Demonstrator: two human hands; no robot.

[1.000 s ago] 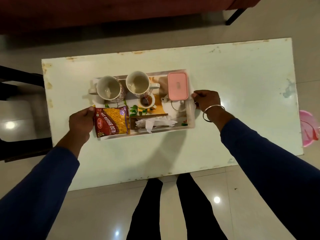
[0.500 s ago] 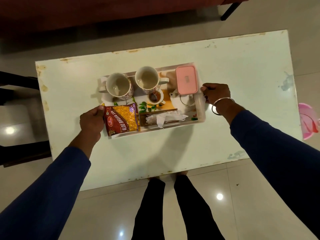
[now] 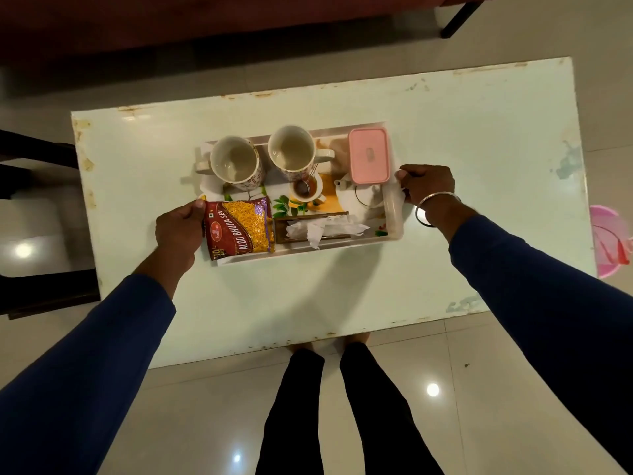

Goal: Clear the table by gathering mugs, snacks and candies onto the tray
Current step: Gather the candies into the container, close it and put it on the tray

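Left hand [image 3: 178,231] grip closed on tray [image 3: 301,253] edge at 9 o'clock, touching snack bag [image 3: 239,228]. Right hand [image 3: 426,186] grip closed on tray edge at 3 o'clock. Tray holds two mugs [image 3: 234,162] at 11 o'clock, mid-surface [image 3: 479,132].

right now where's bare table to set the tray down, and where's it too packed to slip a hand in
Bare tabletop lies right of the right hand, along the near edge below the tray, and left of the left hand. The tray itself is crowded: two mugs, pink box, snack packet and tissues leave little bare floor.
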